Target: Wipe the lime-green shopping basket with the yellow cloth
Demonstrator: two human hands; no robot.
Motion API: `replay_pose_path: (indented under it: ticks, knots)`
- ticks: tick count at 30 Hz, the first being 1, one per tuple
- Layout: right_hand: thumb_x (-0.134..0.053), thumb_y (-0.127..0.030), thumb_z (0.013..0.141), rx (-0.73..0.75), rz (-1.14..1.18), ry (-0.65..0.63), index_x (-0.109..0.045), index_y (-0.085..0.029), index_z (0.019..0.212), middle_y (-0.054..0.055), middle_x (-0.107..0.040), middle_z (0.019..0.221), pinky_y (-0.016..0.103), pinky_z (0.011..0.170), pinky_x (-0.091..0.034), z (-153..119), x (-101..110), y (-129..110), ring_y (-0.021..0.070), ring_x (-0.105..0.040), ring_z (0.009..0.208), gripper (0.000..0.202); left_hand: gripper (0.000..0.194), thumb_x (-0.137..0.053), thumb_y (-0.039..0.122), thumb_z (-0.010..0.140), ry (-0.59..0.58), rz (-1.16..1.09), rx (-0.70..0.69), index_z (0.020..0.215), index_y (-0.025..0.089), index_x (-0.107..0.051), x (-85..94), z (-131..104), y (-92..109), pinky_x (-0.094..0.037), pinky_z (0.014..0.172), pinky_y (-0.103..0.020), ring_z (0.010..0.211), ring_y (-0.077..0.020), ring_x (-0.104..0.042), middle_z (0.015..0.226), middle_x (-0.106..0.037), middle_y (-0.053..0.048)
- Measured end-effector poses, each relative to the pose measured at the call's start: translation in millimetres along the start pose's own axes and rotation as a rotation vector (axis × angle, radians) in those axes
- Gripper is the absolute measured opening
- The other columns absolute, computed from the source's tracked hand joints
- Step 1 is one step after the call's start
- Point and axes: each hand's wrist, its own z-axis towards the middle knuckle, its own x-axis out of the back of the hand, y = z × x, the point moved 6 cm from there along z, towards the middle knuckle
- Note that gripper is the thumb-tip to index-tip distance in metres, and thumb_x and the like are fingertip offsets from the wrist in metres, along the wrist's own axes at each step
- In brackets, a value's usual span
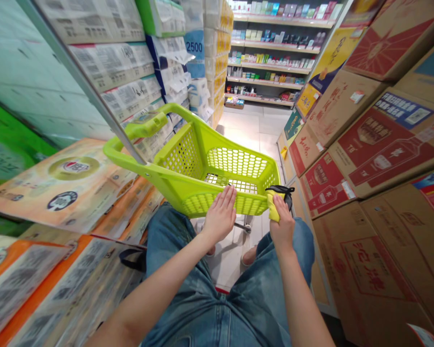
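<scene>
A lime-green plastic shopping basket on wheels stands in front of my knees, turned sideways, its handle at the left. My left hand lies flat against the near side, fingers stretched out over the rim. At the basket's right end, my right hand grips a yellow cloth and presses it to the corner. Black mesh-like material shows beside the cloth; whether the two are joined I cannot tell. Part of the basket's floor is visible through the open top.
Stacked cardboard cartons form a wall close on the right. Wrapped packs and orange-and-white boxes are piled on the left. A slanted metal pole crosses the upper left. Beyond the tiled aisle stand shelves of small goods.
</scene>
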Motion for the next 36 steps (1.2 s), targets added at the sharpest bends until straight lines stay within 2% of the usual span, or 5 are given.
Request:
replay_pose_path:
  ticks: [4, 14, 24, 27, 36]
  knots:
    - [-0.040, -0.004, 0.071, -0.093, -0.056, 0.048, -0.053, -0.014, 0.143, 0.013, -0.055, 0.148, 0.053, 0.121, -0.034, -2, -1, -2, 0.0235, -0.047, 0.143, 0.074, 0.063, -0.033, 0.024, 0.100, 0.000, -0.008, 0.009, 0.159, 0.007, -0.018, -0.9, 0, 0, -0.021, 0.127, -0.040, 0.156, -0.0203, -0.010, 0.167, -0.018, -0.008]
    - [-0.043, 0.000, 0.067, 0.096, -0.048, -0.187, -0.053, -0.012, 0.143, 0.013, -0.055, 0.148, 0.047, 0.125, -0.031, 18, -62, -93, 0.0221, -0.044, 0.145, 0.078, 0.063, -0.036, 0.023, 0.099, -0.003, -0.017, 0.007, 0.158, 0.008, -0.022, -2.5, 1, -3, -0.022, 0.127, -0.040, 0.156, -0.0204, -0.011, 0.167, -0.020, -0.009]
    - [-0.041, -0.002, 0.071, 0.039, 0.015, -0.088, -0.054, -0.021, 0.143, 0.009, -0.057, 0.147, 0.053, 0.123, -0.031, 6, -3, -4, 0.0218, -0.049, 0.142, 0.076, 0.066, -0.034, 0.025, 0.100, 0.005, 0.004, -0.003, 0.160, 0.009, -0.011, 0.7, -1, -1, -0.023, 0.127, -0.041, 0.156, -0.0204, -0.012, 0.167, -0.019, -0.009]
    - [-0.040, -0.002, 0.070, -0.019, -0.029, -0.049, -0.056, -0.018, 0.141, 0.011, -0.058, 0.146, 0.054, 0.122, -0.031, 4, 0, 0, 0.0232, -0.049, 0.141, 0.074, 0.065, -0.034, 0.025, 0.100, -0.001, 0.004, 0.000, 0.160, 0.009, -0.014, 0.0, -1, -1, -0.022, 0.127, -0.040, 0.156, -0.0202, -0.011, 0.167, -0.018, -0.008]
    - [-0.043, 0.000, 0.066, 0.075, -0.090, -0.154, -0.051, -0.014, 0.145, 0.013, -0.053, 0.150, 0.047, 0.124, -0.030, 11, -59, -87, 0.0229, -0.044, 0.145, 0.081, 0.062, -0.036, 0.023, 0.099, 0.007, -0.011, 0.003, 0.158, 0.008, -0.023, 0.0, -1, -4, -0.023, 0.127, -0.040, 0.156, -0.0200, -0.012, 0.167, -0.021, -0.008]
